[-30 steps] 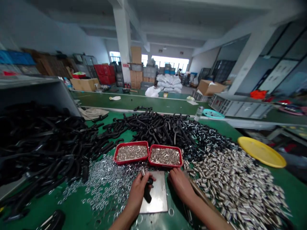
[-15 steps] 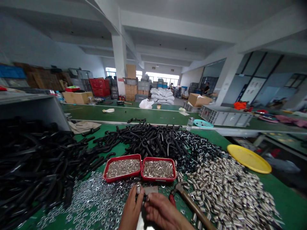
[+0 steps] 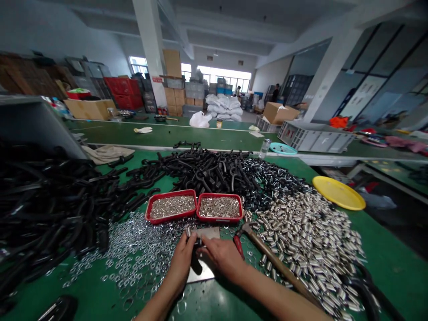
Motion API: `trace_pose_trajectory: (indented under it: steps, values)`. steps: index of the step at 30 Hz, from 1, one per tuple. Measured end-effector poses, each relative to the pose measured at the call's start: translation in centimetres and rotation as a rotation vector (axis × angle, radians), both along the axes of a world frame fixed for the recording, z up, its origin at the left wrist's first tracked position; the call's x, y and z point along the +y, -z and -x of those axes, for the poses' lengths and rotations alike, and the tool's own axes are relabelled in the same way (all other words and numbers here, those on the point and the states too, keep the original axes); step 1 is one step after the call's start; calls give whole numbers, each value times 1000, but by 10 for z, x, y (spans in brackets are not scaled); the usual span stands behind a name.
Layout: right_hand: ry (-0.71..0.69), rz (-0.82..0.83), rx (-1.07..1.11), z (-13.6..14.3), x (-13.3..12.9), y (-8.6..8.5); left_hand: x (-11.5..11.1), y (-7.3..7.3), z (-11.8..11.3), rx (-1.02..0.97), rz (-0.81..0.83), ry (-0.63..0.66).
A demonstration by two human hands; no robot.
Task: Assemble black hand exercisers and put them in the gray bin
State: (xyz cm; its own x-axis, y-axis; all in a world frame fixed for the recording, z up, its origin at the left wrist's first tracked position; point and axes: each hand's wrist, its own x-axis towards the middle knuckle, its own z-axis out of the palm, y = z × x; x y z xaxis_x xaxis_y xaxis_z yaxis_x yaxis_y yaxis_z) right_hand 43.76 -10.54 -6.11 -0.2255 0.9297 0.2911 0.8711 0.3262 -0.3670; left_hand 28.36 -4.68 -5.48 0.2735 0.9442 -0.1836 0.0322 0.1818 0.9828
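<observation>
My left hand (image 3: 182,256) is closed around a black handle-like part (image 3: 196,264), with a shiny ribbed metal piece (image 3: 188,232) sticking up by the thumb. From the right, my right hand (image 3: 223,257) meets the same part, its thumb and forefinger pinched at the part's near side. Whether a small piece sits in those fingertips is hidden. Both hands are over a flat metal plate (image 3: 202,273) on the green table. Just beyond them stand two red trays, the left tray (image 3: 171,219) holding small rings and the right tray (image 3: 220,219) small metal pins.
A hammer (image 3: 277,261) and a red-handled tool (image 3: 238,246) lie right of my hands. Silver cylinders (image 3: 307,236) are heaped farther right, near a yellow lid (image 3: 339,192). Loose washers (image 3: 133,249) spread leftward. Black handles (image 3: 207,171) pile up behind the trays and at left.
The view has tipped downward, so the table sits higher and more of my forearms shows. Both hands stay together at the black part; my right fingers have shifted a little over it.
</observation>
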Motion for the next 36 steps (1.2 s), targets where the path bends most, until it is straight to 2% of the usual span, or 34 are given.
trace_pose_trajectory:
  steps: [3, 5, 7, 10, 12, 15, 18, 22, 24, 26, 28, 30, 33, 36]
  values:
    - [-30, 59, -75, -36, 0, -8, 1, 9, 1, -118, 117, -7]
    - [169, 85, -49, -77, 7, -17, 2, 10, 0, -150, 151, -4]
    - [523, 175, -140, -122, 19, -23, 3, 8, -3, -171, 172, -6]
    - [703, 241, -213, -170, 35, -18, 1, 5, -11, -189, 193, 15]
    - [754, 252, -242, -179, 44, -11, -4, 4, -17, -168, 196, 56]
    - [814, 256, -278, -171, 53, -4, -9, 6, -27, -142, 197, 62]
    - [838, 242, -290, -167, 56, -7, -9, 7, -29, -162, 203, 18]
    - [823, 193, -247, -181, 42, -25, -1, 3, -15, -203, 204, -50]
    - [775, 143, -207, -180, 28, -37, 4, 0, -7, -242, 232, -94]
    - [629, 61, -28, -161, 13, -47, 8, -3, -3, -270, 264, -116]
    - [402, 16, 291, -128, -1, -53, 10, -7, -7, -276, 259, -116]
    - [243, 89, 520, -89, -11, -55, 10, -10, -14, -272, 226, -95]
    - [153, 179, 635, -46, -19, -54, 7, -15, -22, -269, 199, -42]
    - [111, 161, 593, -30, -21, -49, 3, -17, -16, -253, 176, -9]
